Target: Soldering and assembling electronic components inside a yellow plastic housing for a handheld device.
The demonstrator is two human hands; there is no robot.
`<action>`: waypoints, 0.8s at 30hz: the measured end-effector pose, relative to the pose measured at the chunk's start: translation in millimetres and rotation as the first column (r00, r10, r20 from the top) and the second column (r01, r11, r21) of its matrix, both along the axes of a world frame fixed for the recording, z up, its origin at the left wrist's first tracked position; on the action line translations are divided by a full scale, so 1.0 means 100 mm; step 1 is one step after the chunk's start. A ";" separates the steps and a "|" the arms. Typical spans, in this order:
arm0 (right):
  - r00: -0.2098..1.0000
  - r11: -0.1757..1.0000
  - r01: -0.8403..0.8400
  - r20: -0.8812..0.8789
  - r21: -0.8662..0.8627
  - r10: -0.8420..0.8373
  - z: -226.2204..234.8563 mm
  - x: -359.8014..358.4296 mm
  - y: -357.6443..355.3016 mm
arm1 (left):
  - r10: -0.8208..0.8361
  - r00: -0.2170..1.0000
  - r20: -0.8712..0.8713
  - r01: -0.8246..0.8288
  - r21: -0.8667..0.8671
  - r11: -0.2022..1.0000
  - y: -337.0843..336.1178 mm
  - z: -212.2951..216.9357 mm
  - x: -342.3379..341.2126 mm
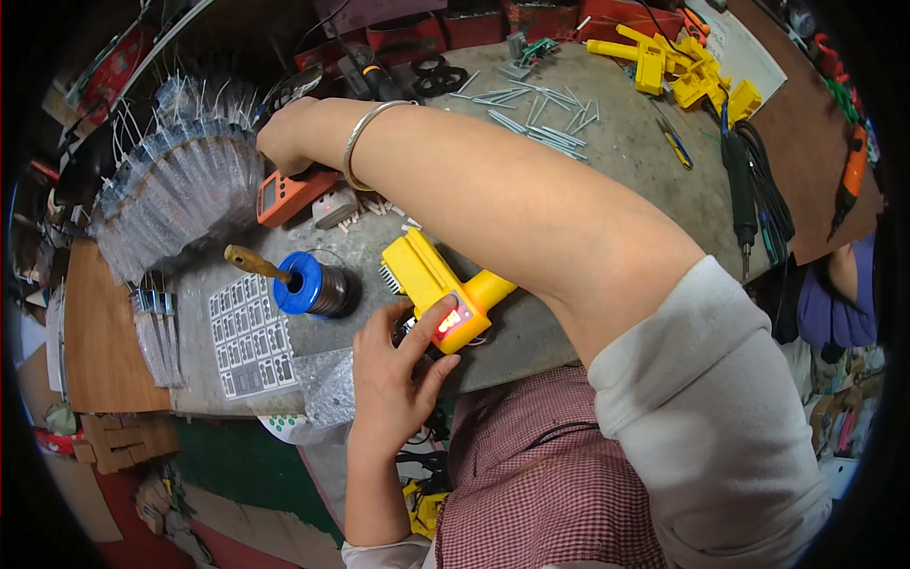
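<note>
My left hand (391, 365) grips a yellow plastic handheld device (431, 284) at the bench's near edge. Its index finger lies on the device beside a small red-lit display (451, 322), with the thumb at the lower end. A row of metal pins sticks out of the device's left side, and part of its handle is behind my right forearm. That arm, with a silver bangle (365, 133), reaches across to the far left. There my right hand (287, 140) is bent down just above an orange meter with a screen (294, 194); its fingers are mostly hidden.
A blue solder spool (301, 284) holds a wooden-handled tool. Bubble-wrapped parts with wires (180, 180) crowd the left, above a label sheet (251, 332). Long screws (550, 119), yellow housings (678, 71) and a dark green electric screwdriver (738, 185) lie beyond my right arm.
</note>
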State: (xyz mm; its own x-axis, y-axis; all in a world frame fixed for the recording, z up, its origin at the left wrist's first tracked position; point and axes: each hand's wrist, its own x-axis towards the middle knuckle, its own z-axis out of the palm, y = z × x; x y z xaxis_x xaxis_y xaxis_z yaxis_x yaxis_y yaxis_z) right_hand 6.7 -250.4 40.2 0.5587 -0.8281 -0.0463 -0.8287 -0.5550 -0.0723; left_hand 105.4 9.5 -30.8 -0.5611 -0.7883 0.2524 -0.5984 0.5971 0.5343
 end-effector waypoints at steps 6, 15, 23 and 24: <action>1.000 1.000 0.023 -0.006 0.005 -0.023 -0.02 -0.03 -0.04 | -0.008 1.000 0.013 0.008 -0.020 1.000 -0.02 0.00 -0.02; 0.999 1.000 -0.001 0.048 -0.010 0.001 -0.01 -0.03 0.00 | 0.000 1.000 0.021 0.001 -0.039 0.999 0.00 -0.01 -0.01; 0.998 1.000 -0.013 0.060 -0.026 0.014 -0.04 -0.02 -0.02 | 0.001 1.000 0.010 -0.001 -0.028 1.000 0.00 -0.03 0.00; 0.997 0.999 -0.016 0.072 -0.032 0.018 -0.04 -0.01 -0.02 | -0.005 1.000 0.003 0.005 -0.045 0.999 0.00 -0.04 0.01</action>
State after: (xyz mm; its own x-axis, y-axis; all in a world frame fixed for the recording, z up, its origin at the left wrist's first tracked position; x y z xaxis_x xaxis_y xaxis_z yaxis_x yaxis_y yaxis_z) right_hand 5.6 -252.1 36.4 0.5738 -0.8187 0.0207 -0.8122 -0.5722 -0.1134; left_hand 105.9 9.7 -34.4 -0.5657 -0.7735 0.2858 -0.5970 0.6232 0.5051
